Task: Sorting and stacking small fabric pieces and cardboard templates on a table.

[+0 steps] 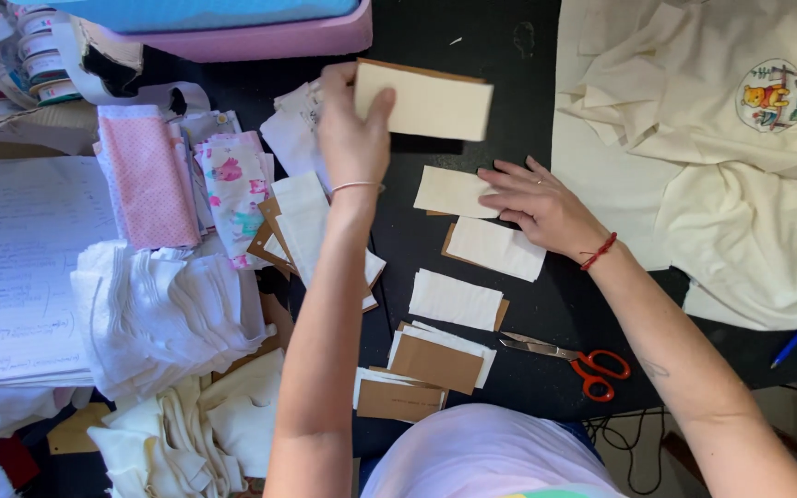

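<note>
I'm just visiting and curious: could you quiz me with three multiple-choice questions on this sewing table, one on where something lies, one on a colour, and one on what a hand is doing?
1. Where do the scissors lie?
A. on the notebook
B. on the dark table near the person's body, beside the right forearm
C. on the pink foam pad

2. What colour are the scissor handles?
A. red-orange
B. blue
C. green

3. What is the left hand doing?
A. lying flat on the table
B. gripping the scissors
C. holding up a cream fabric rectangle backed with brown card

Answers: 1 B, they lie on the bare table under the right forearm. 2 A, both loops are red-orange. 3 C, the fingers pinch the piece above the table, while the right hand rests on other cut pieces.
</note>
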